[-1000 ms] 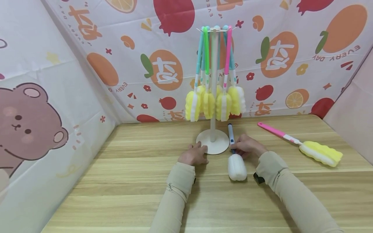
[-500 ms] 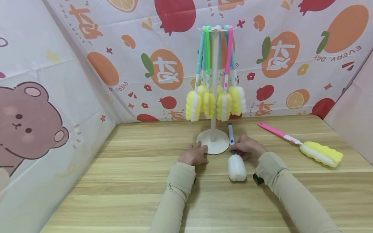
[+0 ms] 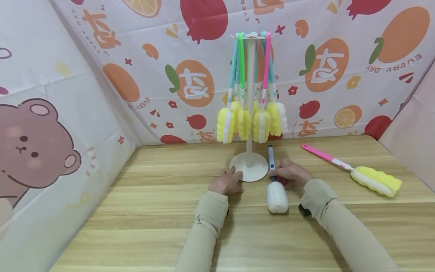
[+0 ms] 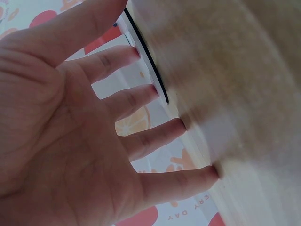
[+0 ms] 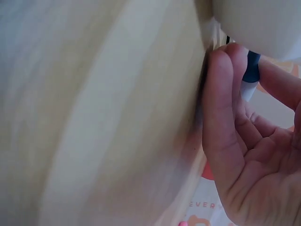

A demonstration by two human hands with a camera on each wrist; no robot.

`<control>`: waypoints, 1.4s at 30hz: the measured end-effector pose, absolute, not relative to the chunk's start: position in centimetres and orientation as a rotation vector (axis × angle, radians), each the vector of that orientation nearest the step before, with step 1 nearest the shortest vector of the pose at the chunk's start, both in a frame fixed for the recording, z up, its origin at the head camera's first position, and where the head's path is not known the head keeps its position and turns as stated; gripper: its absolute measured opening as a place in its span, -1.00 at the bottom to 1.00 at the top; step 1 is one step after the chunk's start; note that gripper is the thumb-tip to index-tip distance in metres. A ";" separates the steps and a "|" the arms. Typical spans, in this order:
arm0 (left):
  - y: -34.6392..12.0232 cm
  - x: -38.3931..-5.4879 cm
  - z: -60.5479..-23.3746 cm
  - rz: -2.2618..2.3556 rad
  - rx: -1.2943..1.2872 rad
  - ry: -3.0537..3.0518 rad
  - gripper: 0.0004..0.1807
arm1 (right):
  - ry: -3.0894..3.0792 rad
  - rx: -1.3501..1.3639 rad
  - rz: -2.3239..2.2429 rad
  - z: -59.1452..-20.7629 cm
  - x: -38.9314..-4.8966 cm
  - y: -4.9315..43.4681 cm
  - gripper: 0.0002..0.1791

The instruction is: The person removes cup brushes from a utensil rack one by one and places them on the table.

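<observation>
A white stand [image 3: 249, 150] with a round base holds several hanging sponge brushes [image 3: 261, 126] with yellow-and-white heads. My left hand [image 3: 225, 183] touches the front left of its base, fingers spread and nearly straight; in the left wrist view, the fingertips [image 4: 176, 125] rest at the base rim and tabletop. Right of the base lies a bottle brush [image 3: 277, 198] with a white sponge head and a blue handle, its head toward me. Thumb and fingers of my right hand [image 3: 291, 174] pinch its handle just behind the head, low over the table. The white head fills the top corner of the right wrist view.
Another sponge brush [image 3: 374, 180] with a pink handle and yellow-and-white head lies on the wooden table [image 3: 153, 211] at the right. Fruit-print cloth [image 3: 153, 83] hangs close behind the stand, and a bear-print cloth [image 3: 37, 147] borders the left side.
</observation>
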State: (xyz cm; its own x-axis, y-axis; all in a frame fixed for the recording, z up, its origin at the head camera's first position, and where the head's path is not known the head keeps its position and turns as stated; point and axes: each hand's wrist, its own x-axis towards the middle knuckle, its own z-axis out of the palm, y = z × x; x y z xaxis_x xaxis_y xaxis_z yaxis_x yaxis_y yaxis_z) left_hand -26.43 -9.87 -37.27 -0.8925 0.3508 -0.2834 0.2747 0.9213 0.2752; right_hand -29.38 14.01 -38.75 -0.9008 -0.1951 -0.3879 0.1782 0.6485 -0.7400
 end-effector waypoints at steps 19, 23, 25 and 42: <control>-9.9 -26.2 -37.1 0.315 0.426 2.744 -0.55 | 2.468 -0.105 -1.179 -38.0 -29.0 14.7 -0.66; -9.8 -26.4 -37.3 0.310 0.423 2.746 -0.56 | 2.441 -0.123 -1.216 -37.9 -29.1 15.2 -0.65; -9.8 -26.4 -37.3 0.310 0.422 2.748 -0.57 | 2.428 -0.131 -1.231 -37.8 -29.2 15.4 -0.65; -9.8 -26.3 -37.3 0.331 0.429 2.748 -0.56 | 2.439 -0.115 -1.314 -37.2 -29.0 16.3 -0.66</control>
State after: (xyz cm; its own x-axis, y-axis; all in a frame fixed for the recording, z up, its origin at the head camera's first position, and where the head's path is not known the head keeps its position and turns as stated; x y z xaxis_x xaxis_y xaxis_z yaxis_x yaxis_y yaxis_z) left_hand -26.32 -9.76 -37.32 -0.8969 0.3316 -0.2925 0.2526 0.9273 0.2763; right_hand -29.01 16.26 -37.17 -0.9296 -0.2413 -0.2787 0.1001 0.5624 -0.8208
